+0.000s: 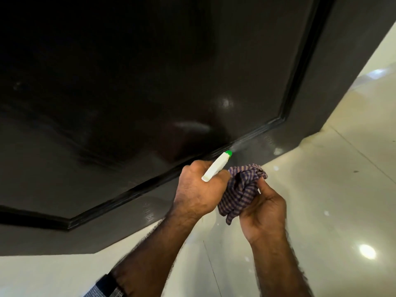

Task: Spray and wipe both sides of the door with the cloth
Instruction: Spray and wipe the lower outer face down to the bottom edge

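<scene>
A dark brown door (150,82) with a raised panel moulding fills the upper view. My left hand (197,189) grips a white spray bottle (216,167) with a green nozzle, aimed at the door's lower rail; a fine mist leaves the nozzle toward the door's bottom right corner. Only the bottle's head shows; its body is hidden by my fingers. My right hand (263,211), just right of the left, holds a bunched purple striped cloth (242,189) close to the door's bottom edge.
Glossy cream floor tiles (321,200) run under and to the right of the door, with ceiling light reflections. The door's free edge (351,71) stands at the right. A watch strap shows on my left wrist (109,286).
</scene>
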`<state>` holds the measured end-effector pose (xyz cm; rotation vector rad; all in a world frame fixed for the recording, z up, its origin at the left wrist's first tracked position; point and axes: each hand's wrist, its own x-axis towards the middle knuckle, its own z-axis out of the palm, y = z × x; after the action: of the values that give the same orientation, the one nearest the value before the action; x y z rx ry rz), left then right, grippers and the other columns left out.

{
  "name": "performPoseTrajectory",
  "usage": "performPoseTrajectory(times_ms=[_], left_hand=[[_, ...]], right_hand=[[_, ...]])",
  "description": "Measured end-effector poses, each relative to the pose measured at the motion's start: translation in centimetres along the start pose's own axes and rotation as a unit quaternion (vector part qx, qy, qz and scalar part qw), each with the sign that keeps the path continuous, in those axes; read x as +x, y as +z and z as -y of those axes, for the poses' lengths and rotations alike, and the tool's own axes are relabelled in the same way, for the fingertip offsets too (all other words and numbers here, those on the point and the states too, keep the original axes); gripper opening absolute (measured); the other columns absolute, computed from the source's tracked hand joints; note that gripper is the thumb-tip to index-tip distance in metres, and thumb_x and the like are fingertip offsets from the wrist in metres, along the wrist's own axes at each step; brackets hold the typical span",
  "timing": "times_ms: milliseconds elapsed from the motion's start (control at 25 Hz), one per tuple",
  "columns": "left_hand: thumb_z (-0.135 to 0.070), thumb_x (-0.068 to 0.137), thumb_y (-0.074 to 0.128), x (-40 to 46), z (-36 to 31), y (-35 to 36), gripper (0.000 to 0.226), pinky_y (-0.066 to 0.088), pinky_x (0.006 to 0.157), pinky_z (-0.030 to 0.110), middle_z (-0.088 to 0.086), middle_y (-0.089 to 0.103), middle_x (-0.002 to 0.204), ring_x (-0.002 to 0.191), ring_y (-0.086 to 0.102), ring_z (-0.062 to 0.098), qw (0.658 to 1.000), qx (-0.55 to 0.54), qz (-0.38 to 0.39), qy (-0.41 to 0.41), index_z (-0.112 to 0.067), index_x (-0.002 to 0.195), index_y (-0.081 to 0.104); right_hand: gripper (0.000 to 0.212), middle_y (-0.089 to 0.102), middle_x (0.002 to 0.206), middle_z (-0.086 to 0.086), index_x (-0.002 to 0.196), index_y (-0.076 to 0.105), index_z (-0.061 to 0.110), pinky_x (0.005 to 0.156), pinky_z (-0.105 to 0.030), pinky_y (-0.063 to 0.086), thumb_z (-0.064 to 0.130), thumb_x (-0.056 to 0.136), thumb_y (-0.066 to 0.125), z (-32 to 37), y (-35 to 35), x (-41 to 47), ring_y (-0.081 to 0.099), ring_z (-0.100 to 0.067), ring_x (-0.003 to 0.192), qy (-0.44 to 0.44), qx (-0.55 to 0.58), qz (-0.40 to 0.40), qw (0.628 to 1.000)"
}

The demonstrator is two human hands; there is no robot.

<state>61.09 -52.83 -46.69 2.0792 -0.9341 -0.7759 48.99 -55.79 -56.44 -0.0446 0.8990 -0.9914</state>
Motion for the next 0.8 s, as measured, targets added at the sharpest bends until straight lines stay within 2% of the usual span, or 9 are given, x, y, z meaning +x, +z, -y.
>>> performPoseTrajectory(times_ms=[120,200,280,440,560,640,720,760,800], left_hand=[[-0.040,0.083,0.073,1.5,-1.1,1.2,0.024,0.061,0.056,0.049,0.008,0.070,0.067,0.057,0.067,0.025,0.999,-0.001,0.026,0.023,-0.022,0.070,0.066],[-0.041,0.077,0.069,2.0,-0.7,1.2,0.027,0.058,0.051,0.049,0.013,0.069,0.067,0.054,0.066,0.028,0.999,-0.013,0.033,0.028,-0.014,0.076,0.071],[-0.041,0.072,0.069,1.5,0.5,0.6,0.039,0.055,0.047,0.038,0.013,0.071,0.069,0.050,0.063,0.021,0.999,-0.048,0.022,0.010,-0.007,0.091,0.074],[-0.039,0.072,0.072,0.4,3.6,-1.2,0.048,0.053,0.052,0.029,0.012,0.073,0.074,0.051,0.062,0.017,0.995,-0.098,0.024,-0.016,0.000,0.101,0.071],[-0.031,0.080,0.079,0.0,5.3,-2.1,0.044,0.054,0.053,0.026,0.017,0.073,0.084,0.056,0.064,0.019,0.991,-0.132,-0.004,-0.032,0.000,0.110,0.069],[-0.019,0.089,0.079,-0.2,5.9,-2.3,0.036,0.055,0.054,0.025,0.018,0.072,0.089,0.060,0.065,0.021,0.989,-0.136,-0.011,-0.048,-0.001,0.117,0.066],[-0.014,0.091,0.075,-0.4,6.1,-2.9,0.031,0.054,0.054,0.025,0.016,0.073,0.086,0.058,0.064,0.019,0.990,-0.138,-0.005,-0.040,0.001,0.117,0.066],[-0.012,0.092,0.074,-0.5,6.1,-3.2,0.026,0.054,0.054,0.026,0.015,0.073,0.084,0.056,0.064,0.019,0.990,-0.137,0.000,-0.026,0.001,0.114,0.067],[-0.010,0.092,0.074,-0.7,6.3,-3.6,0.020,0.054,0.054,0.026,0.013,0.074,0.082,0.055,0.064,0.018,0.991,-0.135,0.004,-0.009,0.000,0.108,0.069]], right_hand=[[0.045,0.071,0.138,-0.015,0.151,0.057,0.011,0.104,-0.055,0.057,0.006,0.107,0.050,1.3,-0.2,0.6,0.069,-0.039,0.125,-0.050,-0.023,0.011,0.998],[0.052,0.074,0.134,-0.002,0.152,0.057,0.018,0.097,-0.052,0.062,-0.001,0.104,0.058,2.3,0.5,-0.1,0.071,-0.033,0.122,-0.106,-0.117,-0.007,0.987],[0.052,0.078,0.122,0.013,0.146,0.065,0.022,0.088,-0.050,0.066,0.004,0.098,0.073,4.3,2.1,-0.6,0.075,-0.021,0.113,-0.233,-0.219,-0.038,0.947],[0.049,0.081,0.116,0.000,0.132,0.075,0.012,0.098,-0.045,0.063,0.016,0.084,0.086,10.0,6.1,5.2,0.078,-0.016,0.105,-0.448,-0.235,-0.111,0.855],[0.062,0.074,0.131,-0.010,0.142,0.067,0.007,0.106,-0.044,0.057,0.040,0.090,0.074,6.2,7.3,6.5,0.072,-0.024,0.118,-0.474,-0.288,-0.158,0.817],[0.057,0.070,0.135,-0.012,0.145,0.063,0.003,0.111,-0.027,0.051,0.035,0.098,0.070,2.0,6.0,4.8,0.067,-0.020,0.122,-0.508,-0.366,-0.098,0.774],[0.049,0.070,0.125,-0.009,0.139,0.067,0.001,0.104,-0.015,0.047,0.024,0.096,0.071,3.0,4.5,4.9,0.066,-0.015,0.112,-0.531,-0.426,-0.022,0.732],[0.046,0.071,0.117,-0.007,0.134,0.070,0.001,0.100,-0.016,0.049,0.023,0.093,0.072,5.0,4.1,6.2,0.066,-0.015,0.104,-0.536,-0.447,-0.030,0.716],[0.045,0.073,0.111,-0.006,0.131,0.072,0.003,0.098,-0.022,0.054,0.023,0.091,0.072,7.0,4.2,7.1,0.068,-0.016,0.099,-0.526,-0.437,-0.064,0.726]])
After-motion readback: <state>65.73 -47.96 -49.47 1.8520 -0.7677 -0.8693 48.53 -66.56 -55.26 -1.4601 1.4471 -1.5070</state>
